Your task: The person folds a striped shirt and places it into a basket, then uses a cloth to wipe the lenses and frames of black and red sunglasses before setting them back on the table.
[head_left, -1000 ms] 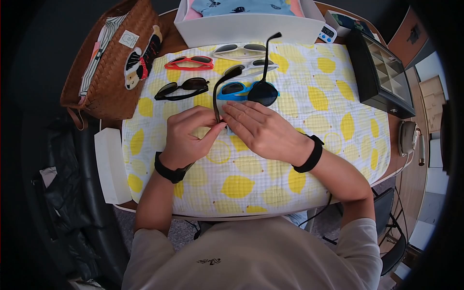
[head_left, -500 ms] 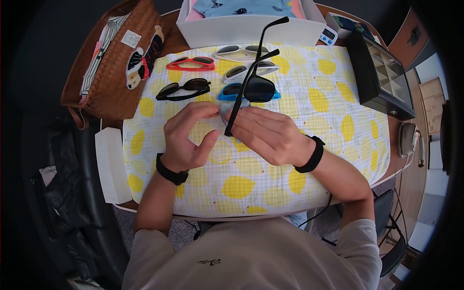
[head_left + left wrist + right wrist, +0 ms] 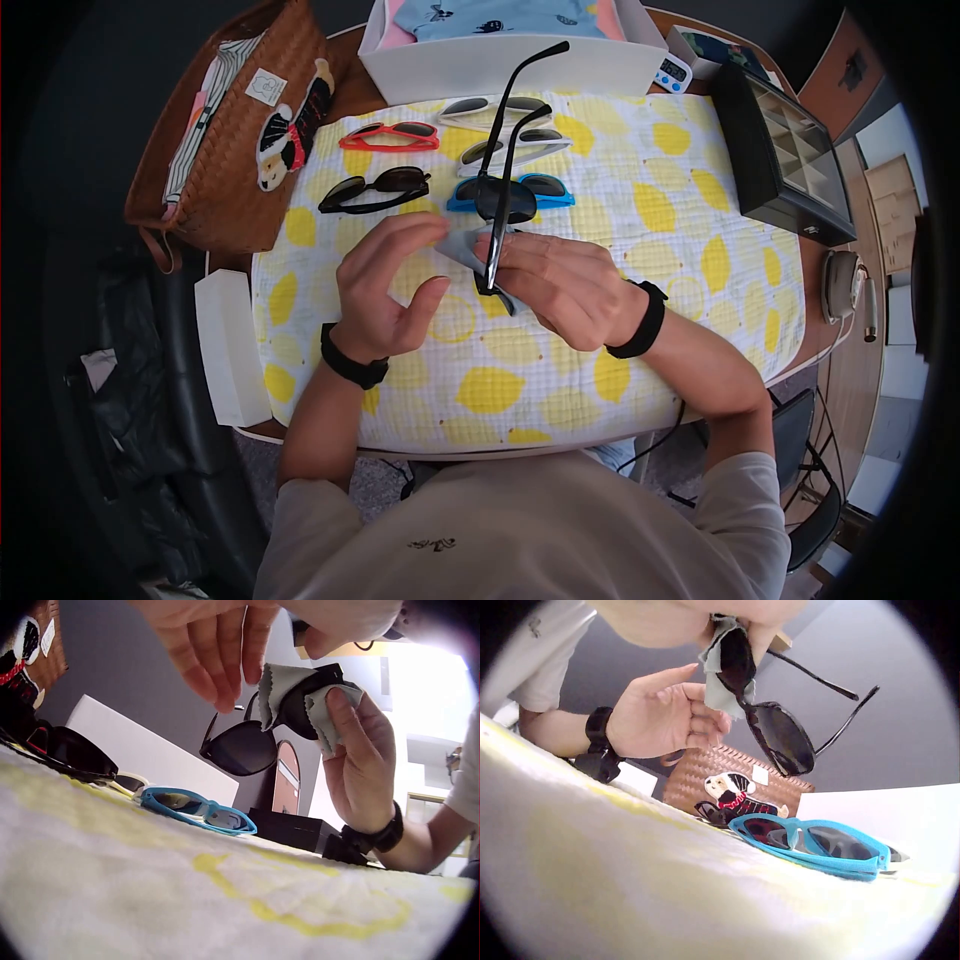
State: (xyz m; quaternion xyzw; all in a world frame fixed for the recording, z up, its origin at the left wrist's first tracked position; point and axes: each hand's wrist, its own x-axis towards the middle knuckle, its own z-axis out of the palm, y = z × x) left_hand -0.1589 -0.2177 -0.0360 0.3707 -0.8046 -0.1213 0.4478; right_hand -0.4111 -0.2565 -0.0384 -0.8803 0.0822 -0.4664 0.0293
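My right grip (image 3: 572, 287) is clamped on the grey cloth (image 3: 459, 246), pinching it round one lens of the raised black sunglasses (image 3: 507, 202), arms unfolded. Left grip (image 3: 383, 290) is empty, thumb and fingers apart, just beside the cloth. Held pair is above the lemon-print cover (image 3: 490, 388) on the table. Blue sunglasses (image 3: 810, 844) lie on the cover, red pair (image 3: 390, 136) and white pairs (image 3: 515, 152) farther back.
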